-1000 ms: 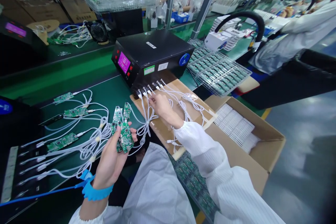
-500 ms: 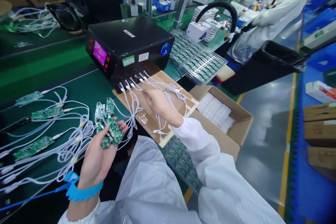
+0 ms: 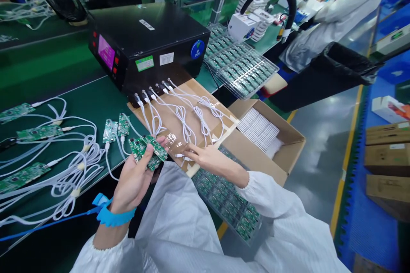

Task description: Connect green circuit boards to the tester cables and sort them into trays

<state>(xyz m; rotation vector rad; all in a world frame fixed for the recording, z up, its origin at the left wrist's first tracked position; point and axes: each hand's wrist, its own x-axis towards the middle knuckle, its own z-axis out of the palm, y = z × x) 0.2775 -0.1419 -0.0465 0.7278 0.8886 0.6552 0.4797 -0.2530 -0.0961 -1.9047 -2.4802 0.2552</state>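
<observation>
Several green circuit boards [image 3: 150, 150] lie in my left hand [image 3: 133, 179], the thumb pressed over them; a blue strap circles that wrist. My right hand [image 3: 206, 158] is at the near edge of the brown cardboard sheet [image 3: 171, 134], its fingers on a white cable plug [image 3: 183, 156]. White cables [image 3: 182, 121] run from sockets on the black box [image 3: 150, 38] across the cardboard. Beside my left hand, two boards [image 3: 110, 131] with cables plugged in rest on the green table [image 3: 83, 104].
Cabled boards [image 3: 38, 133] and coiled cables lie at the left. Board trays [image 3: 245, 68] stand behind the cardboard, another tray [image 3: 224, 192] below it. An open carton [image 3: 290, 153] holds white pieces. A black bin [image 3: 323, 76] and a person in white [image 3: 358, 4] are at the right.
My right hand has moved from the cables near the black box to the plugs at the cardboard's near edge. The two cabled boards now lie apart from my left hand. The view has shifted.
</observation>
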